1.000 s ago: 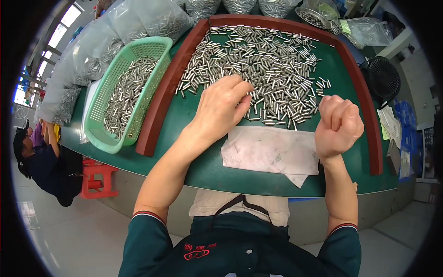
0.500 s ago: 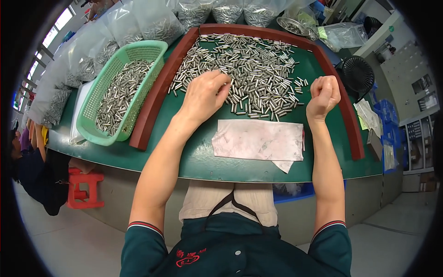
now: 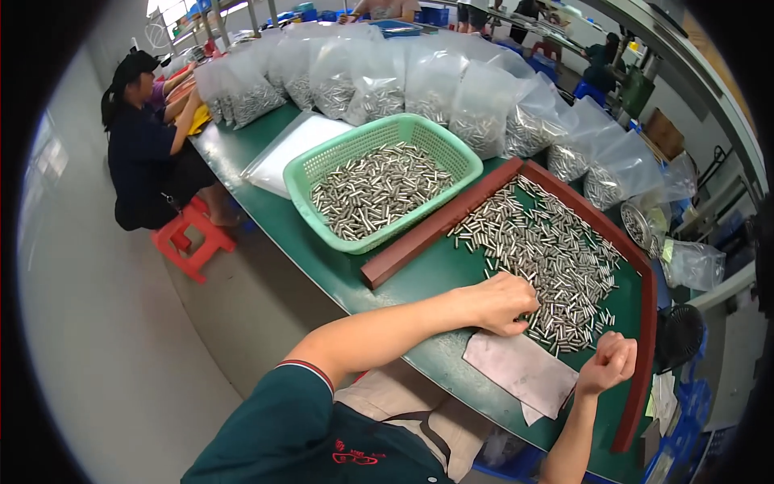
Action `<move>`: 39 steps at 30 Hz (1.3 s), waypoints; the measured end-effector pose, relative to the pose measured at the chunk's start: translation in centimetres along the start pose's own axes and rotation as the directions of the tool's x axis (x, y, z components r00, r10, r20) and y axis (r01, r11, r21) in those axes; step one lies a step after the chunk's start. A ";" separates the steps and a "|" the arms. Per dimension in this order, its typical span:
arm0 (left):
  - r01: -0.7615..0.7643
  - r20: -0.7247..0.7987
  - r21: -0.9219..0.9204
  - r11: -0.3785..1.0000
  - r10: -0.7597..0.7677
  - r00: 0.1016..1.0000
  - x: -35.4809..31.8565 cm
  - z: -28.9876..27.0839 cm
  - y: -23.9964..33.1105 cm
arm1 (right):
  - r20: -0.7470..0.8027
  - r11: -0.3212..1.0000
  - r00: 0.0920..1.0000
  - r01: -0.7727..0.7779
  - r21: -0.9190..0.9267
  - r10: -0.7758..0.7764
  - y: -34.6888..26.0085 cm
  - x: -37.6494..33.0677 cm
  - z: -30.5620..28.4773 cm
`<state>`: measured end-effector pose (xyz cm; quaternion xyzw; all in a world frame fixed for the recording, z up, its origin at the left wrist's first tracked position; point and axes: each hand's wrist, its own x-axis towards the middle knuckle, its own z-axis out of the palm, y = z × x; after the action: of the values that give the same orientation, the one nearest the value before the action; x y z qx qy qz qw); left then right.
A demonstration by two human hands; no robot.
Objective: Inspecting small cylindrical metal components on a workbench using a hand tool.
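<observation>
Many small silvery metal pins (image 3: 556, 270) lie spread on the green table inside a red-brown wooden frame. My left hand (image 3: 504, 304) is at the near edge of the pins, just above a stained pale pink cloth (image 3: 520, 371). Its fingers are curled in, and whatever they hold is hidden. To the right of the cloth, my right hand (image 3: 609, 365) is raised in a closed fist by the frame's right side. What may be inside that fist cannot be seen.
Left of the wooden frame (image 3: 439, 230) stands a green plastic basket (image 3: 294, 194) full of pins. Clear bags of pins (image 3: 379, 95) line the far edge. A black fan (image 3: 679, 335) is at the right. A person (image 3: 145, 149) sits by a red stool (image 3: 193, 242) at the left.
The view has swung left, showing more of the bags and the seated person. My left hand has come nearer to the cloth. My right hand stays closed.
</observation>
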<state>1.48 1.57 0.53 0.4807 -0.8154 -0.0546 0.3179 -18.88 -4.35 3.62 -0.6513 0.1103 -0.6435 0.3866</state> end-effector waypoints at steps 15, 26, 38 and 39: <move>0.052 0.014 -0.061 0.997 -0.051 0.999 0.1 1.4 0.4 | 0.325 0.732 0.794 -0.603 0.317 0.513 -2.3 -2.0 1.9; 0.128 0.121 -0.042 0.991 -0.122 0.985 2.0 1.0 0.7 | 0.192 0.644 0.666 -0.746 0.171 0.721 -0.6 -0.4 1.9; 0.127 0.198 -0.208 0.970 -0.085 0.977 1.7 1.7 2.9 | 0.150 0.557 0.679 -0.691 0.460 0.719 -0.4 -0.8 1.2; 0.118 0.204 -0.170 0.978 -0.082 0.976 1.5 1.9 2.8 | 0.179 0.540 0.687 -0.682 0.493 0.704 -0.2 -1.0 1.1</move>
<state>-2.28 1.40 0.85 0.4827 -0.8090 -0.1915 0.2752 -18.03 -3.22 3.14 -0.4096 0.1867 -0.4552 0.7682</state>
